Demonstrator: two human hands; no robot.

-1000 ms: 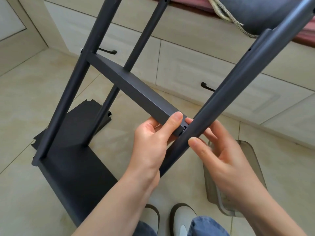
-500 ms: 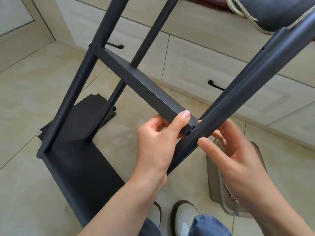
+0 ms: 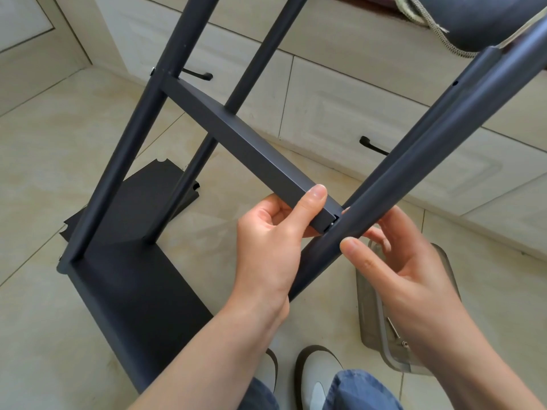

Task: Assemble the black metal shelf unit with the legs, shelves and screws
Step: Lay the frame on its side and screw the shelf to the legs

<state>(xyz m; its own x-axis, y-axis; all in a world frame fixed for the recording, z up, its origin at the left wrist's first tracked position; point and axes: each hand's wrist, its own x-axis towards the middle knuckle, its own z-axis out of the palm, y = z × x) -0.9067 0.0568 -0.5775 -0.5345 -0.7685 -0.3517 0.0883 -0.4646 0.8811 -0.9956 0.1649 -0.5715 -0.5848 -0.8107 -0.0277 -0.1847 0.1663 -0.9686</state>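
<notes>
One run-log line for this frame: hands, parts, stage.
stage: fitting leg to shelf corner | left hand: grips middle shelf end | right hand: holds loose leg at joint | bottom shelf: on floor

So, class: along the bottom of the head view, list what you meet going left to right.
Bottom shelf → left hand → shoes → right hand.

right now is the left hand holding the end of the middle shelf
Yes, the left hand grips the near end of the middle shelf, thumb over its edge, right beside the leg.
</notes>
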